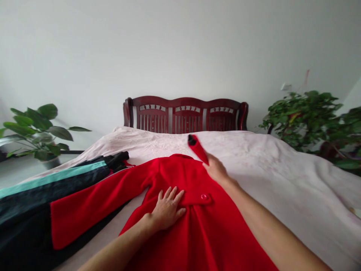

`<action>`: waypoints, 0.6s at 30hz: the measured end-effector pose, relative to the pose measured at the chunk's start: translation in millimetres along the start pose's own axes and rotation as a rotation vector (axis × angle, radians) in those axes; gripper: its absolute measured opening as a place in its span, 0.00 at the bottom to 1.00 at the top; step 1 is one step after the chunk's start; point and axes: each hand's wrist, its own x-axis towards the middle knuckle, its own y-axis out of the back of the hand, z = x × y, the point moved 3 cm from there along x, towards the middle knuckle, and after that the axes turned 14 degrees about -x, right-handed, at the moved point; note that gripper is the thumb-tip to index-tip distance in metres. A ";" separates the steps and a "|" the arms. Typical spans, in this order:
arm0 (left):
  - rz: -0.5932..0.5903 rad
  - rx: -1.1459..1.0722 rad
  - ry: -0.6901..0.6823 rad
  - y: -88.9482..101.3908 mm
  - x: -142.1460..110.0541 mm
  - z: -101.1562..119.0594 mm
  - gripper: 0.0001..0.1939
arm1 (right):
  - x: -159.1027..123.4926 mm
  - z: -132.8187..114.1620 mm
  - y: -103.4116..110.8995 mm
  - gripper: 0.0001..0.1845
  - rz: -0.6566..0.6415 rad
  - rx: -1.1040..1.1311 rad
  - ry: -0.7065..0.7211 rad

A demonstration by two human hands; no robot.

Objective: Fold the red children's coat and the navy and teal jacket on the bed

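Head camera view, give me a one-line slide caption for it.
Left hand spread on a red coat laid over a bed, right hand gripping one raised sleeve.

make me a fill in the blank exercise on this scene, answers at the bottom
1. The left hand rests palm down on the ____ coat.
2. The right hand holds up one ____ of the coat.
3. The strap across the coat bears a single round ____.
4. In this view, the dark garment with the pale stripe lies to the ____ of the coat's body.

Missing words: red; sleeve; button; left
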 end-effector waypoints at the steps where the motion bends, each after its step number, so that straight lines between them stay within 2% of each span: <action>1: -0.007 -0.028 -0.029 5.5 -1.7 -1.9 0.35 | -12.0 -21.2 -18.3 0.33 -0.161 -0.057 0.161; 2: -0.003 -0.058 -0.060 13.2 -4.7 -5.8 0.32 | -25.8 -37.5 -35.1 0.36 -0.306 -0.101 0.273; 3: 0.021 -0.078 -0.081 23.3 -9.2 -12.6 0.28 | -38.2 -48.1 -47.3 0.37 -0.355 -0.112 0.303; 5: 0.143 -0.049 -0.066 50.6 -24.0 -36.3 0.21 | -57.0 -57.9 -62.9 0.36 -0.393 -0.139 0.317; 8: 0.438 0.227 0.166 102.2 -62.6 -92.9 0.21 | -66.7 -57.0 -68.1 0.35 -0.360 -0.169 0.322; 9: 0.529 0.341 0.305 119.5 -78.9 -114.0 0.23 | -66.6 -55.7 -67.7 0.35 -0.347 -0.177 0.326; 10: 0.570 0.429 0.460 134.7 -95.3 -134.6 0.26 | -65.9 -54.7 -67.2 0.34 -0.335 -0.184 0.329; 11: 0.565 0.468 0.612 147.4 -110.9 -153.9 0.30 | -64.9 -54.2 -66.8 0.34 -0.325 -0.190 0.330; 12: 0.510 0.465 0.699 156.7 -123.6 -170.2 0.34 | -64.2 -54.2 -66.8 0.34 -0.314 -0.194 0.330; 15: 0.378 0.459 0.696 172.7 -145.4 -198.8 0.37 | -64.5 -56.1 -68.0 0.33 -0.289 -0.196 0.325; 18: 0.309 0.331 0.641 175.8 -150.8 -210.1 0.25 | -66.3 -57.4 -68.6 0.33 -0.264 -0.181 0.319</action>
